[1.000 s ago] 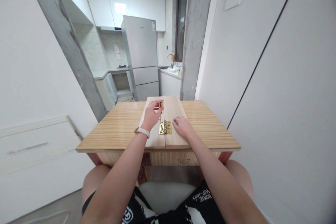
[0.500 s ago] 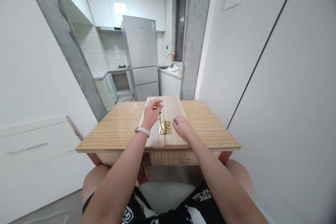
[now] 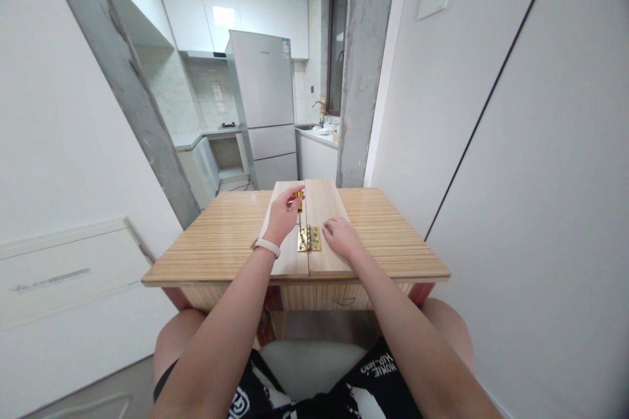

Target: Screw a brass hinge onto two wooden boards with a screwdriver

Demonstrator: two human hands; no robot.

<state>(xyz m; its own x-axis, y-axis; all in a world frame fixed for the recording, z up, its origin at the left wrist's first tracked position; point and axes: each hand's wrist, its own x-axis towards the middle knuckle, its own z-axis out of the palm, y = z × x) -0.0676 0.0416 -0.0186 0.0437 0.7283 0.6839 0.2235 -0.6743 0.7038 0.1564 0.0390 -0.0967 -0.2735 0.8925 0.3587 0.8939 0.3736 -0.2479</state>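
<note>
Two pale wooden boards [image 3: 327, 206] lie side by side on a striped wooden table [image 3: 221, 242], joined by a brass hinge [image 3: 309, 238]. My left hand [image 3: 282, 215] is closed around a yellow-and-black screwdriver [image 3: 298, 200], held upright with its tip down at the hinge's left leaf. A white watch sits on that wrist. My right hand [image 3: 341, 237] rests with fingers curled on the right board, just right of the hinge, with nothing visible in it.
A drawer front [image 3: 344, 298] shows under the table's near edge. Beyond the table stand two grey concrete pillars [image 3: 361, 65], a silver fridge [image 3: 263, 105] and a kitchen counter with a tap [image 3: 319, 108]. White walls close in on both sides.
The left hand shifted slightly on the screwdriver handle over the hinge. The right hand and the boards have stayed put.
</note>
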